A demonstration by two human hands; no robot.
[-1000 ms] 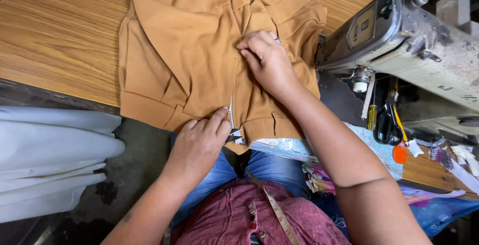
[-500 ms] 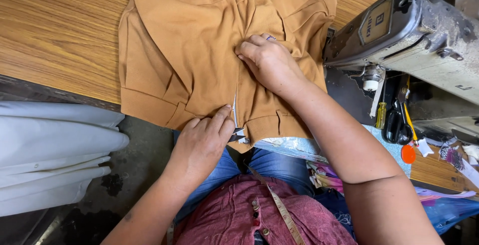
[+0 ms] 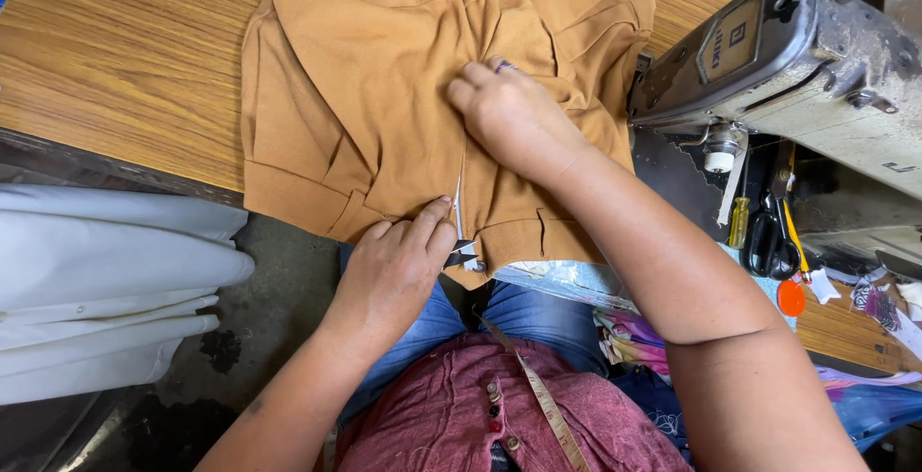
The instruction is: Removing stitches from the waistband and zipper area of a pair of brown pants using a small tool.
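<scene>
Lying across the near edge of a wooden worktop (image 3: 115, 78), a tan knit garment (image 3: 384, 97) is folded and bunched, with its ribbed hem hanging slightly over the edge toward the person's lap. The right hand (image 3: 519, 117) presses flat on the middle of the garment, fingers curled loosely together against the cloth, a ring showing on one finger; its grip pins the fabric rather than closing around it. The left hand (image 3: 394, 266) sits at the hem, thumb and fingers pinched together on the lower edge of the cloth beside a pale seam line that runs up toward the right hand. A small dark object shows just at the left fingertips, too small to identify.

To the right stands a grey sewing machine (image 3: 768, 59), touching the garment's right side. Below it, black-handled scissors (image 3: 768, 232) and a yellow-handled screwdriver (image 3: 738, 222) lie close together. White fabric (image 3: 106, 290) is stacked at the left, below the worktop's edge. A measuring tape (image 3: 538, 395) hangs down the person's red shirt (image 3: 451, 414), above blue jeans (image 3: 519, 309).
</scene>
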